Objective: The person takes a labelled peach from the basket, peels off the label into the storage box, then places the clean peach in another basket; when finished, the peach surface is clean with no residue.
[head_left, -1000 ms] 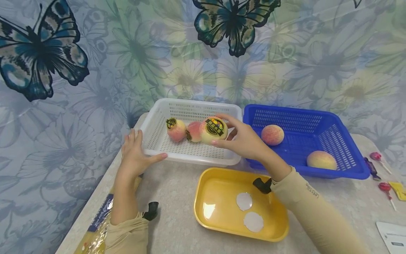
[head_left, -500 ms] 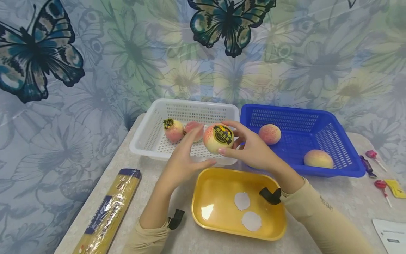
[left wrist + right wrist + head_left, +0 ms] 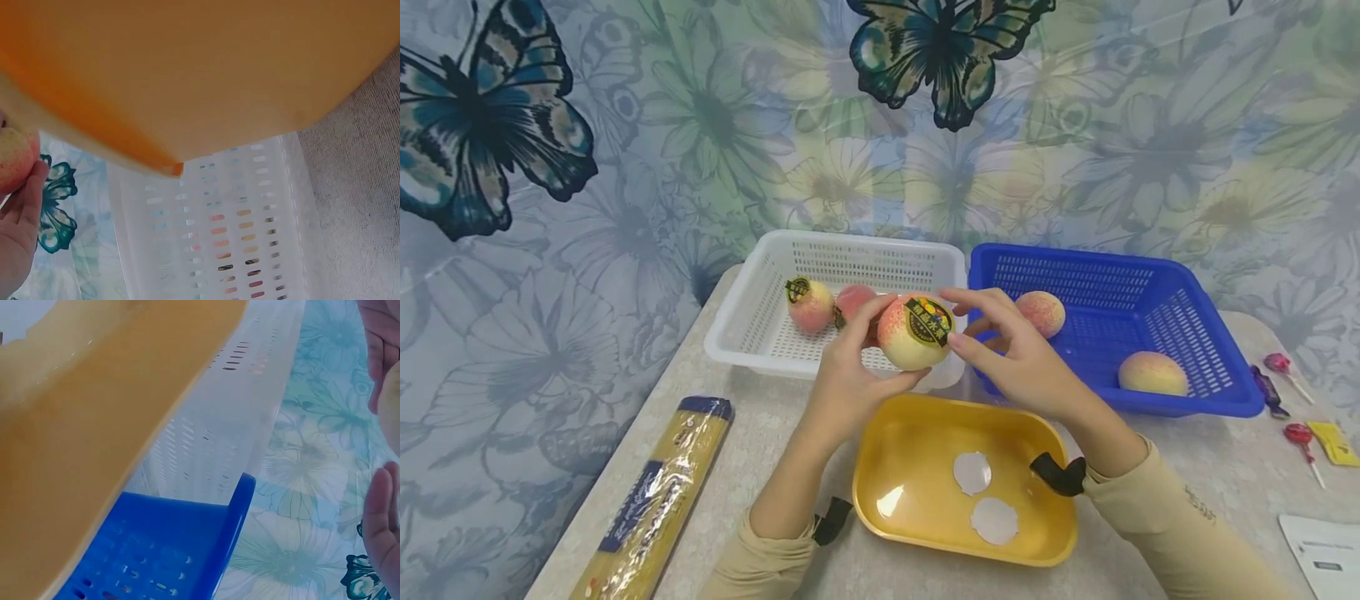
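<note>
My left hand point(image 3: 853, 367) holds a peach point(image 3: 913, 342) above the front rim of the white basket point(image 3: 722, 354), thumb below and fingers behind. A round black-and-gold sticker point(image 3: 928, 321) faces up on the peach. My right hand point(image 3: 1015, 358) is at the peach's right side, thumb tip right at the sticker's edge, other fingers loosely bent and spread. In the right wrist view the right fingertips point(image 3: 380, 487) are close beside the peach. Two more peaches lie in the white basket, one point(image 3: 811, 307) showing a similar sticker.
At the right stands a blue basket point(image 3: 1150, 283) with two peaches point(image 3: 1153, 374). A yellow tray point(image 3: 910, 525) in front holds two white round pieces point(image 3: 995, 521). A long gold packet point(image 3: 662, 492) lies left; lollipops point(image 3: 1298, 433) and a white sheet point(image 3: 1326, 550) lie right.
The right hand carried the peach forward out of the white basket. My left hand left the basket's rim and took hold of the peach; the right hand loosened and moved its thumb to the sticker's edge.
</note>
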A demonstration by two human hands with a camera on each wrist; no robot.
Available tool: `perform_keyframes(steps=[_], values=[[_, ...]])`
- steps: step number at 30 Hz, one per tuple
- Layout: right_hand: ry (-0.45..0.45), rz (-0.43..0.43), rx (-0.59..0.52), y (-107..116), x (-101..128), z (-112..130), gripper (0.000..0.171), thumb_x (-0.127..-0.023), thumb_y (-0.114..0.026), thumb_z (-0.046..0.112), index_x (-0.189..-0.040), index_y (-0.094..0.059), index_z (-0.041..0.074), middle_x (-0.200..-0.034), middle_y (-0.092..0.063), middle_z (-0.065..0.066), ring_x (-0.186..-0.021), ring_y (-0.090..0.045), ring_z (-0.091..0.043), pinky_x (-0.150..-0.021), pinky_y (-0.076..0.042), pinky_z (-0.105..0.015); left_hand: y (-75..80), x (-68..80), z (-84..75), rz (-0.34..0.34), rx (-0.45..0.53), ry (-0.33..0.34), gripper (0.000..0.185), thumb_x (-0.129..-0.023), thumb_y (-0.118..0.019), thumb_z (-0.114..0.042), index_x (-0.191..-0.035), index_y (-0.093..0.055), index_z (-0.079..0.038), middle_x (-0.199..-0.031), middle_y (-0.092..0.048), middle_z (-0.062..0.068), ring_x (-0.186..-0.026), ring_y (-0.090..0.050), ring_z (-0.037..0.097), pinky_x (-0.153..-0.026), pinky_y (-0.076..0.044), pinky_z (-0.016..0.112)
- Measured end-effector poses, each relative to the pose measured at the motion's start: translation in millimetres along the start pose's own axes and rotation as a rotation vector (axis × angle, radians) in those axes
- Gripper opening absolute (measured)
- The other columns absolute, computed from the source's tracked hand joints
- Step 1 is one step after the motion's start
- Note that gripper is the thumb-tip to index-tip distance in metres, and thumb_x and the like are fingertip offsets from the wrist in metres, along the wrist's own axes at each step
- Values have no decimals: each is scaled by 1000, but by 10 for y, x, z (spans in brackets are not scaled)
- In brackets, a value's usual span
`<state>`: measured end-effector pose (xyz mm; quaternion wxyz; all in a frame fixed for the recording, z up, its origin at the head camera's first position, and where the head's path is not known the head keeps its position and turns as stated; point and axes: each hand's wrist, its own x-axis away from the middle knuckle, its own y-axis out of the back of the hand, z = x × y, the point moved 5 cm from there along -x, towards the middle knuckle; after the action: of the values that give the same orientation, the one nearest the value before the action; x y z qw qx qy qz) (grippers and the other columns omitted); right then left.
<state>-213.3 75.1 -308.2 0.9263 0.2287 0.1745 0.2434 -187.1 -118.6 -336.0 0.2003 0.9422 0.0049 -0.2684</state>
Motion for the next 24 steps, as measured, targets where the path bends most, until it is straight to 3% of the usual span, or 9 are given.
perform_keyframes(steps=[8, 16, 24], values=[[27, -66, -36, 2, -16, 16, 41, -95, -67, 17, -135, -58, 23, -109, -51, 0, -95, -58, -20, -79, -54, -28, -11, -9, -44, 22, -83, -80, 77, -74, -88, -17, -141, -49, -12, -126, -63, 1, -106, -61, 14, -90, -55, 28], [22, -40, -27, 3, -19, -12, 41, -95, -68, 18, -134, -58, 25, -108, -49, -1, -95, -56, -20, -79, -53, -28, -50, 1, -44, 69, -108, -73, 78, -74, -88, -18, -142, -50, -12, -125, -65, 1, -108, -61, 12, -90, -55, 31], [-7, -42, -65, 28, 2, -37, 34, -92, -71, 14, -122, -55, 15, -110, -54, -1, -92, -56, -23, -80, -51, -30, -92, 7, -37, 98, -103, -65, 78, -72, -90, -17, -140, -52, -11, -129, -64, 1, -109, -63, 14, -90, -55, 26]])
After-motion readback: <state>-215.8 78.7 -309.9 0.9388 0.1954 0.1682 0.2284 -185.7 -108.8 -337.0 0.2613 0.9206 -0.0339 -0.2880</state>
